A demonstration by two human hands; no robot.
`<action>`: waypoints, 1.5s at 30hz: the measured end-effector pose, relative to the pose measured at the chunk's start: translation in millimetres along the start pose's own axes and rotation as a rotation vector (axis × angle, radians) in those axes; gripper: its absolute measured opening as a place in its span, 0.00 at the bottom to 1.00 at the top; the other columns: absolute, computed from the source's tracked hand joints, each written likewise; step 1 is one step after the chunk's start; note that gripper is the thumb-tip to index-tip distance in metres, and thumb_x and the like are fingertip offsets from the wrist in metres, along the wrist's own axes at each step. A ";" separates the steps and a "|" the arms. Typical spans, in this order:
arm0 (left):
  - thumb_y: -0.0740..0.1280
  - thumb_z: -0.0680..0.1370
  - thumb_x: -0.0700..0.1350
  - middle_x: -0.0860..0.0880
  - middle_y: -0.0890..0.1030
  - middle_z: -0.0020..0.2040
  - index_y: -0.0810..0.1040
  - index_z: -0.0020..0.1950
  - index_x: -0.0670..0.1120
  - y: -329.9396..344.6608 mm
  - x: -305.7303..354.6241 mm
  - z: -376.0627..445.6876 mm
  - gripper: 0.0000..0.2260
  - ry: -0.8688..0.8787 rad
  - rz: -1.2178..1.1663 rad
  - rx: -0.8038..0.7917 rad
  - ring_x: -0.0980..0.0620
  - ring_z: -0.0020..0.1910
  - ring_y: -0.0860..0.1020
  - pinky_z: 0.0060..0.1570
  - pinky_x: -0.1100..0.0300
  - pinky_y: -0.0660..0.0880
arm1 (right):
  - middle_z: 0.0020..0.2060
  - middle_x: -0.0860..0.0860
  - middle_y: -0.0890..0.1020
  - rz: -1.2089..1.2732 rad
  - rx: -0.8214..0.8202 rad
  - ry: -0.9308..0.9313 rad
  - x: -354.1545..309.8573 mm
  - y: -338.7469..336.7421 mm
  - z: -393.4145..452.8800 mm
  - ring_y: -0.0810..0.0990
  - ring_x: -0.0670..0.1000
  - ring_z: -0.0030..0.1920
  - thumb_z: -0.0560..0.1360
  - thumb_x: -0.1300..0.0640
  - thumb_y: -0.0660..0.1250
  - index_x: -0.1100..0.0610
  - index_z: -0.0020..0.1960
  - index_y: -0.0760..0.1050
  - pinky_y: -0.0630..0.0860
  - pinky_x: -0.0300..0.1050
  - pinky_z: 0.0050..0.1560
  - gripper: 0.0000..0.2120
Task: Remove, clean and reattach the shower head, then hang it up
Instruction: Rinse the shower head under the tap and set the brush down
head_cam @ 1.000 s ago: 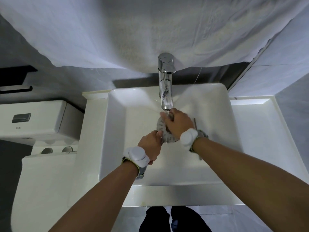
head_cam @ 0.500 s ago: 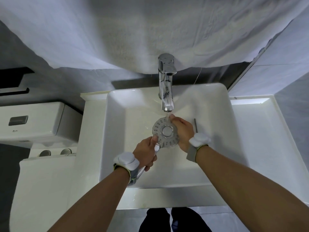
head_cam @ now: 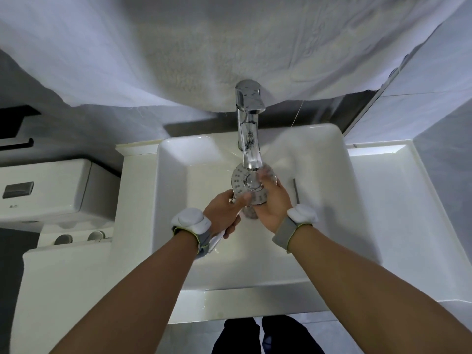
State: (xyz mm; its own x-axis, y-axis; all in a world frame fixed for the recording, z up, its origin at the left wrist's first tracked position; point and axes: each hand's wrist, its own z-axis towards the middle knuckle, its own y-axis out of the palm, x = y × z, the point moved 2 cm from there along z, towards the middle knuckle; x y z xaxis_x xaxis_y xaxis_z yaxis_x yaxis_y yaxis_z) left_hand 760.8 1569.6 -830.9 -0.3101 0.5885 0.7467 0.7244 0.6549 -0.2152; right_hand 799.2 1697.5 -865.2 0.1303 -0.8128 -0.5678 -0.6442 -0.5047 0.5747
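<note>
The round chrome shower head (head_cam: 241, 182) sits face up over the white basin (head_cam: 178, 200), right under the spout of the chrome tap (head_cam: 249, 129). Water runs onto its face. My left hand (head_cam: 224, 213) is closed around the handle, whose end sticks out below my palm. My right hand (head_cam: 273, 200) lies against the right side of the face, fingers blurred as they rub over the nozzles. Both wrists wear grey bands with white pods.
A white countertop (head_cam: 398, 213) surrounds the basin. A toilet cistern (head_cam: 51, 190) stands at the left. A white cloth (head_cam: 229, 47) hangs over the wall behind the tap. A thin dark rod (head_cam: 295, 191) lies in the basin at the right.
The shower head has moved up the basin, closer under the spout. My right hand has slid from the head's right edge over part of its face. My left hand keeps its hold.
</note>
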 end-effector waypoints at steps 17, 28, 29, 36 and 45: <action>0.61 0.82 0.53 0.47 0.77 0.53 0.61 0.76 0.56 1.6 11.7 16.2 0.23 0.371 0.878 0.124 0.41 0.47 0.78 0.43 0.53 0.75 | 0.52 0.61 0.74 0.403 0.018 0.086 -27.8 -13.1 -16.8 0.77 0.65 0.52 0.69 0.69 0.57 0.57 0.54 0.71 0.70 0.62 0.63 0.16; 0.60 0.78 0.54 0.45 0.82 0.44 0.77 0.54 0.46 23.5 65.5 28.6 0.14 0.463 0.991 0.268 0.38 0.43 0.79 0.39 0.57 0.68 | 0.69 0.59 0.73 0.557 -0.233 -0.167 -58.8 -19.6 -23.4 0.76 0.67 0.62 0.54 0.71 0.68 0.56 0.71 0.68 0.73 0.66 0.60 0.45; 0.60 0.78 0.53 0.44 0.82 0.46 0.76 0.55 0.45 26.7 69.1 28.6 0.14 0.468 0.977 0.260 0.38 0.43 0.79 0.40 0.57 0.69 | 0.68 0.59 0.73 0.557 -0.213 -0.154 -56.1 -16.0 -24.5 0.78 0.67 0.61 0.56 0.71 0.65 0.56 0.70 0.70 0.75 0.66 0.58 0.41; 0.65 0.76 0.53 0.49 0.77 0.37 0.72 0.37 0.50 -3.6 41.9 27.6 0.11 0.269 0.961 0.192 0.46 0.39 0.76 0.40 0.58 0.72 | 0.65 0.60 0.76 0.111 -0.091 -0.131 -56.6 -26.8 -24.4 0.79 0.63 0.59 0.70 0.73 0.59 0.55 0.70 0.70 0.76 0.60 0.58 0.31; 0.61 0.78 0.50 0.50 0.76 0.36 0.71 0.40 0.49 -21.5 14.0 1.0 0.09 0.201 1.060 0.369 0.47 0.34 0.73 0.34 0.59 0.67 | 0.51 0.56 0.75 -1.538 0.403 -0.429 -13.9 19.9 -1.0 0.75 0.57 0.48 0.74 0.33 0.58 0.51 0.62 0.67 0.74 0.50 0.48 0.26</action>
State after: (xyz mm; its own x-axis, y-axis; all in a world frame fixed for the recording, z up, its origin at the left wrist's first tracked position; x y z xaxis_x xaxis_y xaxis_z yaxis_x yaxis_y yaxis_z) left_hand 740.2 1564.3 -816.4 0.4786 0.8636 0.1586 0.3275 -0.0080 -0.9448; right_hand 785.3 1698.5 -845.3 0.6322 0.5180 -0.5762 -0.2666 -0.5529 -0.7895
